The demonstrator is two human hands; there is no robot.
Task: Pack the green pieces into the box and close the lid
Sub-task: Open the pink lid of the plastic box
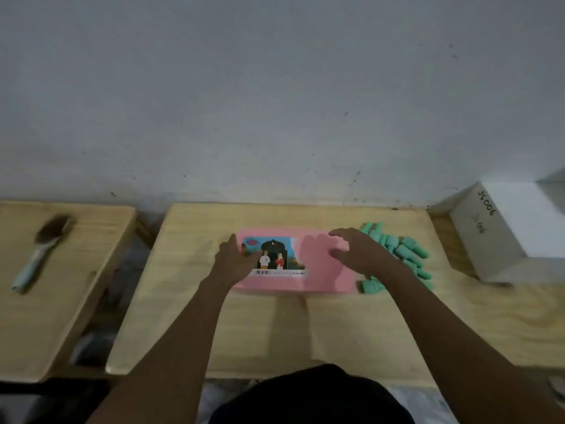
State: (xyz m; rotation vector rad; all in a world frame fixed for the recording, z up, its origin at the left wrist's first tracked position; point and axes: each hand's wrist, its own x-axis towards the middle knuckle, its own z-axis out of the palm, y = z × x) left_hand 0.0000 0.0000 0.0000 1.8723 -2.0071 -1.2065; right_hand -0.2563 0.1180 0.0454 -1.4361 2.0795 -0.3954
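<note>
Both hands on the closed pink box.

The left hand (235, 258) lies flat, fingers together, on the left end of the box (318, 270); the right hand (360, 250) arches over its right end, fingers spread and curled. The green pieces (400, 252) sit heaped on the table (275, 328) just right of the box, outside it. A brush (39, 249) lies far left, a white carton (501, 237) far right.

Box (318, 272) mid-table (275, 332), pieces (403, 252) just right (touching), brush (39, 252) far left
</note>
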